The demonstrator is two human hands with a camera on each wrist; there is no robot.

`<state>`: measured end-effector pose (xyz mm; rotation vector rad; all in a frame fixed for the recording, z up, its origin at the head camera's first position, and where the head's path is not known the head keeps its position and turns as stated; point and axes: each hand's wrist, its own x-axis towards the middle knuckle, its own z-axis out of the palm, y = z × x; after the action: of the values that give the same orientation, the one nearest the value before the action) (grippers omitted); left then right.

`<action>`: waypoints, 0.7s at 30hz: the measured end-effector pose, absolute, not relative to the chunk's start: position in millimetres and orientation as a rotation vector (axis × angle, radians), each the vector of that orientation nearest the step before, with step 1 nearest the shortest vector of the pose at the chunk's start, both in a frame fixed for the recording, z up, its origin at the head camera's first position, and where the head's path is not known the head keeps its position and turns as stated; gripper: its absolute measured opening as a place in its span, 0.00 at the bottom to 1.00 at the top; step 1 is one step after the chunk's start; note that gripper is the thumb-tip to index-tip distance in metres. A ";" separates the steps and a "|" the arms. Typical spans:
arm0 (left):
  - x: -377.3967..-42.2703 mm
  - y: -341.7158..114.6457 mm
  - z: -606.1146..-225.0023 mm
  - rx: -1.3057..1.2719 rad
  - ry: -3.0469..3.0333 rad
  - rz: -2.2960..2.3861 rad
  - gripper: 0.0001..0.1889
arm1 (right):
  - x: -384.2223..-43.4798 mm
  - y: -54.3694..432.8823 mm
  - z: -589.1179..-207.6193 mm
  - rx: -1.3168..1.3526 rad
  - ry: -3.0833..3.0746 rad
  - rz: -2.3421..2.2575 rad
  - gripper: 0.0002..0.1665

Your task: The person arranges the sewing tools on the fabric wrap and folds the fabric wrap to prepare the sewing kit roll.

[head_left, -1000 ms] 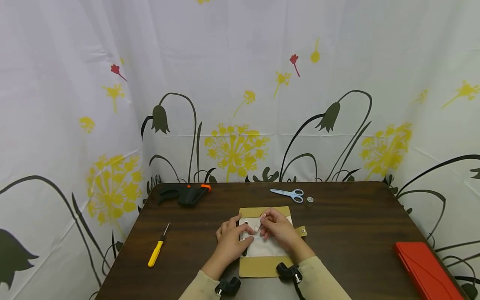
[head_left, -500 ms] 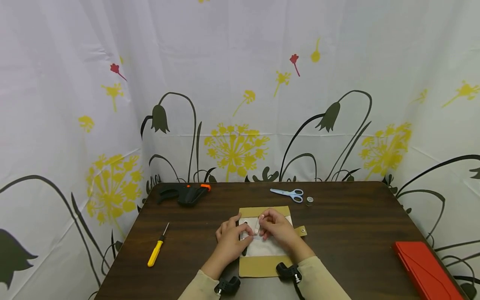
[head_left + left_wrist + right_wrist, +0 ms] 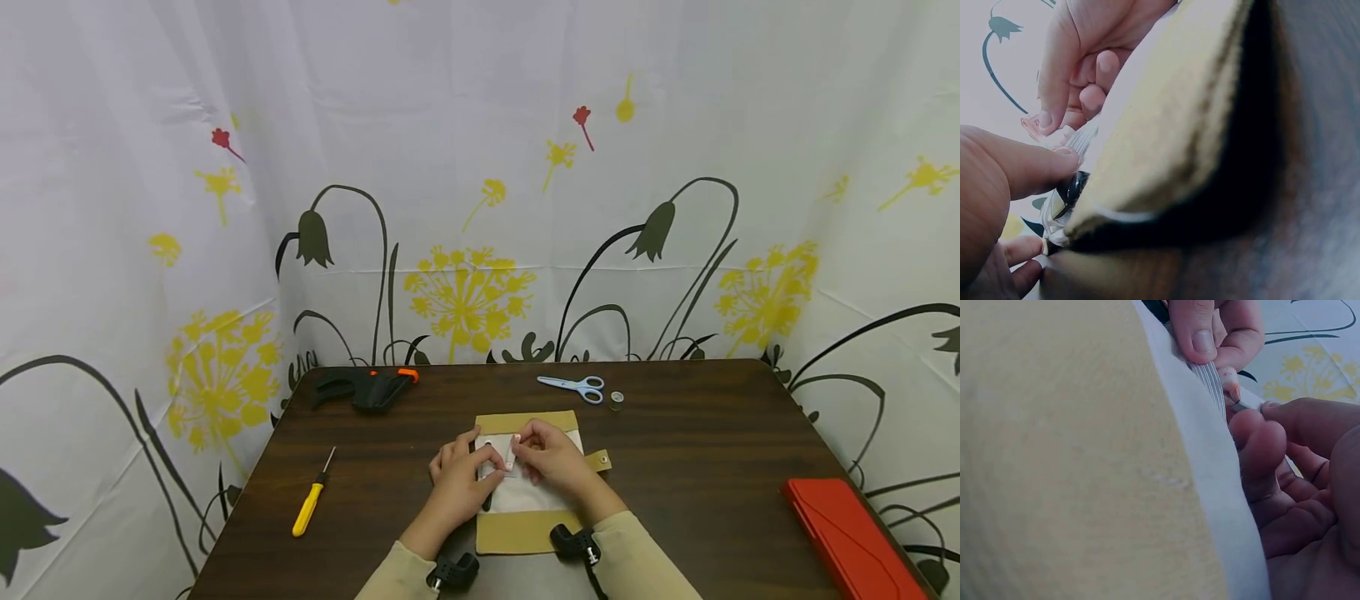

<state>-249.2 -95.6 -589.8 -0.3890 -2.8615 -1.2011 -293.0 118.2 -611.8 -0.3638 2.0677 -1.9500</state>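
Note:
An unfolded tan fabric case (image 3: pixel 517 533) with a white lining lies on the table. My left hand (image 3: pixel 461 487) is over its left side, thumb and finger pinching a ribbed white elastic band (image 3: pixel 1210 384). A shiny black item (image 3: pixel 1072 190) sits by that thumb in the left wrist view. My right hand (image 3: pixel 558 458) pinches a small slim whitish piece (image 3: pixel 512 457) with red marks, close beside the band. Its lower end is near the left fingertips; its exact kind is too small to tell. Fingers hide part of the band.
A yellow-handled screwdriver (image 3: pixel 309 504) lies to the left. At the back are a black and orange clamp-like tool (image 3: pixel 371 390), light blue scissors (image 3: pixel 577 387) and a small round item (image 3: pixel 617 401). A red case (image 3: pixel 847 533) stands at the right edge.
The right fingers have shifted slightly, and the whitish piece is turned a little between them. My left hand keeps its place on the band. The whole view has drifted slightly.

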 end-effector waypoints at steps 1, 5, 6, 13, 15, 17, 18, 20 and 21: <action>-249.0 -95.9 -589.5 -0.388 -2.857 -1.210 0.12 | -293.0 117.7 -611.7 -0.364 2.069 -1.949 0.11; -249.1 -96.5 -588.9 -0.389 -2.851 -1.228 0.11 | -292.5 116.7 -611.1 -0.371 2.067 -1.953 0.11; -249.0 -96.6 -589.1 -0.390 -2.850 -1.227 0.11 | -292.4 116.6 -611.1 -0.371 2.070 -1.949 0.11; -248.1 -97.3 -589.7 -0.386 -2.859 -1.226 0.11 | -292.4 116.4 -610.9 -0.377 2.090 -1.918 0.10; -248.0 -97.5 -589.4 -0.390 -2.850 -1.236 0.11 | -291.7 116.5 -610.0 -0.385 2.089 -1.909 0.11; -247.9 -97.6 -589.9 -0.409 -2.825 -1.241 0.11 | -291.1 116.9 -609.1 -0.400 2.093 -1.898 0.11; -247.9 -97.6 -590.2 -0.418 -2.813 -1.240 0.11 | -290.9 117.2 -608.7 -0.405 2.092 -1.894 0.11; -247.7 -97.7 -591.4 -0.434 -2.790 -1.252 0.11 | -290.5 117.8 -607.9 -0.417 2.092 -1.885 0.12; -247.5 -97.6 -591.5 -0.438 -2.781 -1.255 0.11 | -290.3 118.2 -607.8 -0.427 2.093 -1.876 0.13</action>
<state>-247.5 -97.6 -591.5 -0.4382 -2.7811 -1.2552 -290.3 118.2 -607.8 -0.4273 2.0933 -1.8762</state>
